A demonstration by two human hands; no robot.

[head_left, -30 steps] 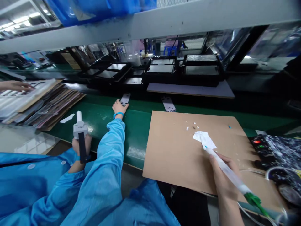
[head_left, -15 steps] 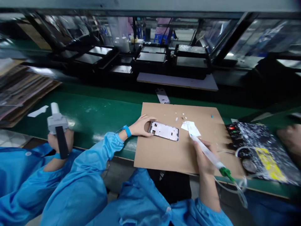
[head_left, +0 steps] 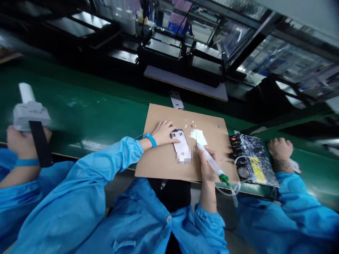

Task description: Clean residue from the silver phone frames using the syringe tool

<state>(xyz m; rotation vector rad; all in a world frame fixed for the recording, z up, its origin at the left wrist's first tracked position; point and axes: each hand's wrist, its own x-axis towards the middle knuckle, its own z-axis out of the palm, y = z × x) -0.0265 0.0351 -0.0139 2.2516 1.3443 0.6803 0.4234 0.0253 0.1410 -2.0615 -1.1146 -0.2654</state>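
My left hand (head_left: 163, 132) rests with fingers spread on the left end of a silver phone frame (head_left: 181, 146), pressing it flat on a brown cardboard sheet (head_left: 159, 158). My right hand (head_left: 207, 165) is closed round a white glue syringe (head_left: 212, 163) with a green back end and a clear hose. The syringe tip points at the frame's right edge, beside a white scrap of paper (head_left: 199, 136).
A green conveyor belt (head_left: 92, 106) runs across, with another phone frame (head_left: 177, 101) on it behind the cardboard. A speckled control box (head_left: 250, 158) sits right of the cardboard. A co-worker's hand (head_left: 25, 141) at left holds a grey tool; another co-worker's fist (head_left: 280, 150) is at right.
My left hand took a phone frame off the belt, laid it on the cardboard and turned it lengthwise. My right hand brought the syringe tip close to it. The view swung right.
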